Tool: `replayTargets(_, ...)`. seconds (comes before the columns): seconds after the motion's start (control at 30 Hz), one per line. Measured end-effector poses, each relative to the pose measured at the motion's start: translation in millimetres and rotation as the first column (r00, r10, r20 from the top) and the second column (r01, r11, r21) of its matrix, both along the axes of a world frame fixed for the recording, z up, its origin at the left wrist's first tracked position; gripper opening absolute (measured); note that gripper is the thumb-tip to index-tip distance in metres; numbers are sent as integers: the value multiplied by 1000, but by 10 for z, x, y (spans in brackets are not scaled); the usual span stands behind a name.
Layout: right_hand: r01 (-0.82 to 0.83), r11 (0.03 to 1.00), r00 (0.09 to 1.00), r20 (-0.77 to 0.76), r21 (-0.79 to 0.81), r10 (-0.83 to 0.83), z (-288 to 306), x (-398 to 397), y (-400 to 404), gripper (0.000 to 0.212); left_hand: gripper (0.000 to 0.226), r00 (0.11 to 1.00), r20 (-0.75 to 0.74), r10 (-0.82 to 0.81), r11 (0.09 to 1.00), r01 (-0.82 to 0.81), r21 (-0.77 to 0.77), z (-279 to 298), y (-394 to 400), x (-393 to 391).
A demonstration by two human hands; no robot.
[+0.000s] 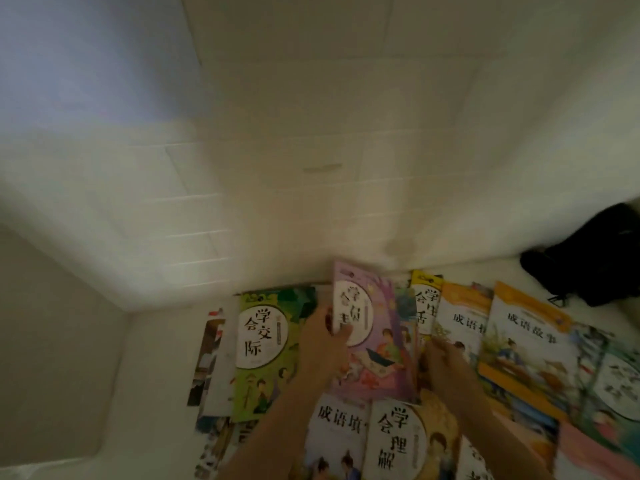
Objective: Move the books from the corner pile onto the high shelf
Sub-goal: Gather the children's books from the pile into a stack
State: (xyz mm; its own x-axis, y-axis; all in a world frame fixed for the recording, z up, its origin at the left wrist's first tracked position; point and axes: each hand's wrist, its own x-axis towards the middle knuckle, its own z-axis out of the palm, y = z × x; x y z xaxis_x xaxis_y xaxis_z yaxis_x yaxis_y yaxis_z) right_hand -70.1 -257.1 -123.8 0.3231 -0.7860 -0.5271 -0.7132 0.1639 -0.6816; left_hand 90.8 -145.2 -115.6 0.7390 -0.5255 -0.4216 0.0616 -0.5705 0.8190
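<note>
While my left hand [323, 344] pinches the purple book [372, 337] at its left edge, thumb on the cover, my right hand [446, 363] reaches to that book's right side, its fingers hidden behind the cover, so I cannot tell whether they grip. I see the purple book tilted up off the spread, its long axis running away from me, title end farthest. Around it I count about nine more books lying flat and overlapping on a pale floor: a green book [266, 351] just left, a yellow book [426, 299] and two orange-topped books [526, 344] to the right, and two more [391, 441] nearest me. They sit where two white tiled walls [311, 150] meet. A black bag [595, 258] lies well apart at right.
</note>
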Motion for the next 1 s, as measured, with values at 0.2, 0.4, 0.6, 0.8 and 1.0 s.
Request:
replayTargets(0.2,-142,981,988,-85,-130,132,-58,185,65,50,59,998,16,-68,994,67,84,-335,-79,-80)
replayTargets(0.4,3,999,1000,16,-46,-2,-1,182,138,28,65,998,-12,-66,993,64,-98,-108,55,-134)
replayTargets(0.6,-99,995,994,46,-23,100,38,304,422,20,57,971,203,124,984,-146,97,-47,782,305)
replayTargets(0.8,-87,994,994,66,59,83,-136,348,482,23,96,969,246,-16,860,-112,497,-324,970,333)
replayTargets(1.0,-18,995,977,214,103,-4,6,100,533,22,56,984,147,98,947,-137,290,-183,967,427)
